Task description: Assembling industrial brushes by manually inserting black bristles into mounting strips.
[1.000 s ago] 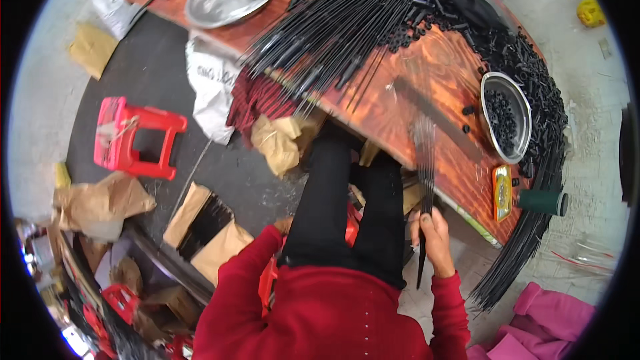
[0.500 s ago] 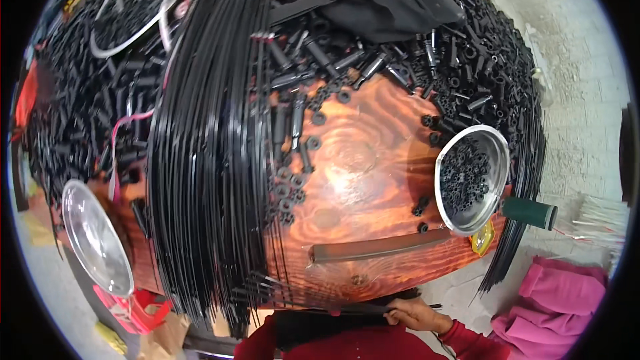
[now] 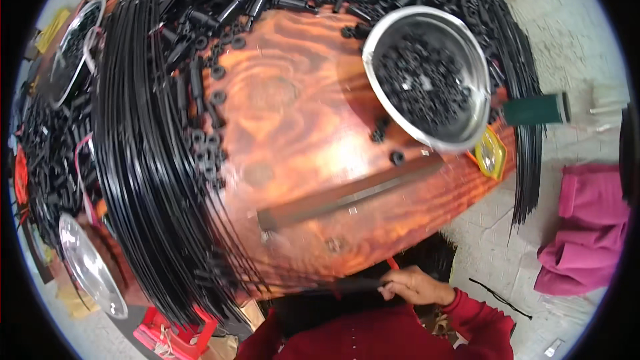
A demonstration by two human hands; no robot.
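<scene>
At the table's near edge, my right hand (image 3: 417,285) is closed with its fingers pinched round the end of some thin black rods (image 3: 353,286). Blur hides how many there are. These rods stretch left, low over the edge, toward a thick bundle of long black rods (image 3: 143,160) lying across the table. Of my left arm only a dark red sleeve (image 3: 261,339) shows at the bottom; the hand itself is out of sight. Beyond my right hand, a long flat dark bar (image 3: 347,193) lies on the wooden tabletop (image 3: 293,140).
A metal bowl (image 3: 477,125) of small black rings stands at the right, beside a yellow-framed item (image 3: 490,155) and a green cylinder (image 3: 537,109). Black tubular parts (image 3: 227,10) are heaped at the back. Another shiny bowl (image 3: 90,267) sits at the left, near a red basket (image 3: 177,333).
The view has swung right, so the table's things sit further left and the bowl looks larger. My right hand still grips at the near edge, now at the rods' end.
</scene>
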